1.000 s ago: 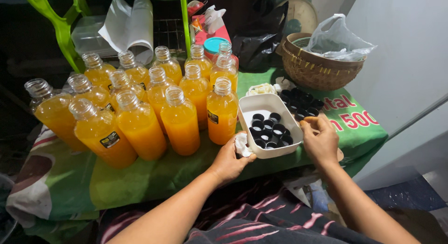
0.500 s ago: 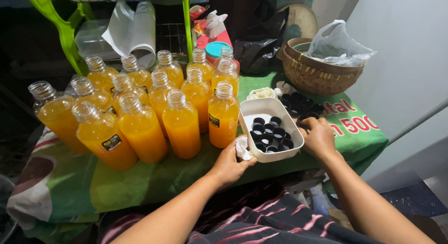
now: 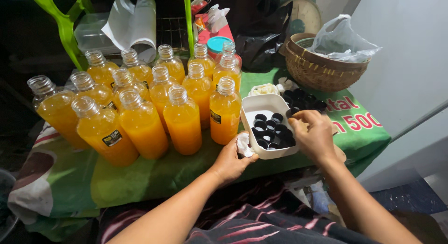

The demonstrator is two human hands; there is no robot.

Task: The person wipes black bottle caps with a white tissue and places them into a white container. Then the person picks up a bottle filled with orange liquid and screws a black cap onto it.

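Right hand (image 3: 316,137) moved onto white tray (image 3: 267,106) rim, grip unclear; left hand (image 3: 232,159) clenches cloth (image 3: 243,145) — tray overhangs tabletop (image 3: 154,174), caps (image 3: 273,132) could spill

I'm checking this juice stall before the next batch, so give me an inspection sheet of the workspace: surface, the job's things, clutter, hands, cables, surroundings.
Surface: table under a green printed cloth, creased at the near left.
Job's things: uncapped bottles of orange juice grouped at the left; white tray holding black caps.
Clutter: woven basket with a plastic bag; more black caps loose behind the tray.
Hands: left hand pinches a white wad at the tray's near left corner; right hand rests on the tray's right edge, fingers curled.
Cables: nothing seen.
Surroundings: white wall at right; green chair legs behind.
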